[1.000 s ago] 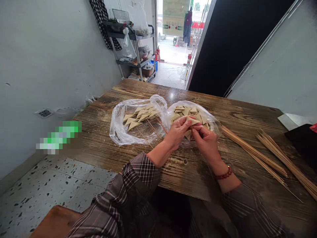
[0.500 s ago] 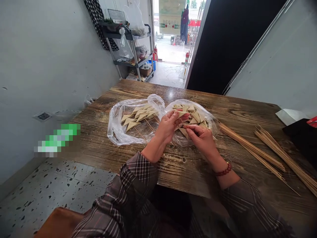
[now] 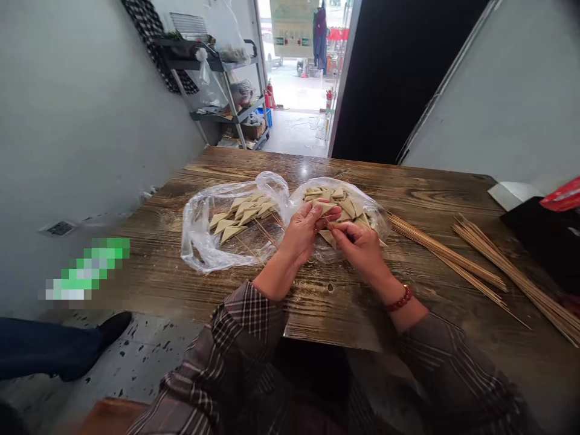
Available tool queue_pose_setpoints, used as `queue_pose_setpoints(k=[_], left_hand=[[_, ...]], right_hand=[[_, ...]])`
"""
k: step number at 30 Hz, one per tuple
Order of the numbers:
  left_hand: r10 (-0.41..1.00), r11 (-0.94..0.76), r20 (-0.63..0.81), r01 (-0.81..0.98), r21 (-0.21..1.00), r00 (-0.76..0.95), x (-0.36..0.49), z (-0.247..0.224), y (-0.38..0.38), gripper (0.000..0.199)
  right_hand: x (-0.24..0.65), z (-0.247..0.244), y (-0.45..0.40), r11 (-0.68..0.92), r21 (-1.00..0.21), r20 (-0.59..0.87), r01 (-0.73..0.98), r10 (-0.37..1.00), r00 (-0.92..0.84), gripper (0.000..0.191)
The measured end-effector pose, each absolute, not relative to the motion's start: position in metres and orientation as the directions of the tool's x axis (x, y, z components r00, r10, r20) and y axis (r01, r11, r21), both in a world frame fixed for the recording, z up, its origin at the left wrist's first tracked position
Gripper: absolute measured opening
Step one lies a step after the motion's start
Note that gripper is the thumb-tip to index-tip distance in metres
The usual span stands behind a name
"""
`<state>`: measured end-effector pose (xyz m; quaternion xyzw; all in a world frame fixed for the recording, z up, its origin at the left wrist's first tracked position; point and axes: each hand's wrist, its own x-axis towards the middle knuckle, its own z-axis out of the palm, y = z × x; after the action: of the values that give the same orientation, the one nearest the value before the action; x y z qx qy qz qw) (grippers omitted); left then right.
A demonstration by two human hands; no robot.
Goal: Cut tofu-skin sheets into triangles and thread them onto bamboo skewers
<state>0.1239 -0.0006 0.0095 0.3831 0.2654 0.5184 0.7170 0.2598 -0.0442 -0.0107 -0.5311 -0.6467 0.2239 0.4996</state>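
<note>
My left hand [image 3: 302,232] holds a pale triangular piece [image 3: 323,208] between thumb and fingers, above the right plastic bag. Pinched in my right hand [image 3: 359,244] is a thin wooden stick [image 3: 329,224], its tip close to the piece; whether it has entered is hidden by my fingers. The right bag [image 3: 378,212] holds many loose triangles [image 3: 347,206]. On the left bag [image 3: 194,254] lie several triangles [image 3: 247,211] in overlapping rows, with sticks [image 3: 248,249] pointing from them towards me.
Two bundles of wooden sticks [image 3: 446,254] [image 3: 512,275] lie on the wooden table [image 3: 149,275] at the right. Beyond them are a white packet [image 3: 514,196] and a black object [image 3: 544,235]. A shelf cart [image 3: 217,66] stands behind; a person's leg [image 3: 49,347] shows at lower left.
The whole view has shifted, so the table and bags appear further left. A person's leg and shoe have come into view at lower left. My hands keep nearly the same hold.
</note>
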Motion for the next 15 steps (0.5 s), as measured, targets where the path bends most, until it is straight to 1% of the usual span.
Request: queue_pose_setpoints(k=[4, 8, 11, 13, 15], left_hand=[[0.922, 0.157, 0.039, -0.462, 0.873, 0.386, 0.135, 0.008, -0.007, 0.032], [0.924, 0.1, 0.078, -0.433, 0.896, 0.375, 0.141, 0.005, -0.004, 0.03], [0.93, 0.113, 0.052, -0.418, 0.901, 0.363, 0.137, 0.005, 0.002, 0.035], [0.943, 0.094, 0.04, -0.378, 0.921, 0.33, 0.131, 0.004, 0.006, 0.036], [0.959, -0.022, 0.102, -0.287, 0.958, 0.266, 0.125, 0.0, 0.011, 0.032]], right_hand=[[0.261, -0.006, -0.04, 0.309, -0.814, 0.403, 0.492, 0.91, 0.096, 0.017], [0.264, -0.004, -0.031, 0.317, -0.814, 0.409, 0.486, 0.908, 0.094, 0.018], [0.268, 0.0, -0.03, 0.322, -0.839, 0.4, 0.437, 0.912, 0.096, 0.017], [0.275, 0.004, -0.032, 0.302, -0.873, 0.39, 0.383, 0.904, 0.176, 0.016], [0.284, 0.005, -0.031, 0.291, -0.893, 0.399, 0.344, 0.866, 0.301, 0.017]])
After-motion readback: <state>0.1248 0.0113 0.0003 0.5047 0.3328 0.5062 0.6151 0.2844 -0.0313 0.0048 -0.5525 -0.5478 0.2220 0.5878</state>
